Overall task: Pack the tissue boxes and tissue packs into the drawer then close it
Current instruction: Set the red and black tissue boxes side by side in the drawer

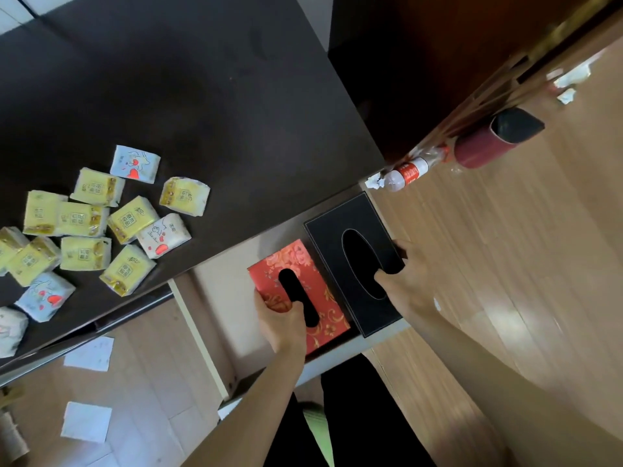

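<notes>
Fingers of the left hand clamp the near end of the red tissue box, thumb beside its dark slot. The right hand grips the black tissue box, its thumb in the oval opening and its fingers partly hidden behind the far side. Both boxes sit side by side, touching, in the open drawer. Tissue packs lie scattered on the dark bench, some cut off at the left edge.

Tissue packs cut off at left edge (print illegible).
</notes>
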The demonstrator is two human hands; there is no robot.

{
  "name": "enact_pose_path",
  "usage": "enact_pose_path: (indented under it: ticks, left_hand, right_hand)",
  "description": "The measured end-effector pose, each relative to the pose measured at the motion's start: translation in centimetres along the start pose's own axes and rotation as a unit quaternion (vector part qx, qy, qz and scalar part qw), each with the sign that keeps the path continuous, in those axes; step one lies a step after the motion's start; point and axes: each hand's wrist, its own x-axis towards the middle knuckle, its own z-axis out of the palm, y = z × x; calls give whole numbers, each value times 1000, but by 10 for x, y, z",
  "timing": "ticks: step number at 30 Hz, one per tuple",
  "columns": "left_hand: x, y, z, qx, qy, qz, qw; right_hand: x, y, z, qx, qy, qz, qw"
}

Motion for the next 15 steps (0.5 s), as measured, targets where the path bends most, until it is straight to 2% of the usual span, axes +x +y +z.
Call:
enact_pose_path:
  ticks: [4, 7, 10, 13, 15]
  left_hand:
    - [9, -9, 14, 26, -28, -5, 999]
    - [9, -16, 18, 36, -34, -6, 999]
    - [10, -17, 16, 30, -36, -7, 999]
    - [20, -5, 12, 39, -47, 33, 998]
    - [30, 8, 10, 82, -67, 98, 989]
  right_hand:
    - [0, 9, 10, -60, 25, -47, 997]
    - [3, 15, 12, -184, 52, -97, 977]
    - [5, 18, 9, -239, 75, -83, 964]
    - [7, 23, 3, -225, 36, -45, 973]
    - [11, 24, 0, -219, -9, -36, 975]
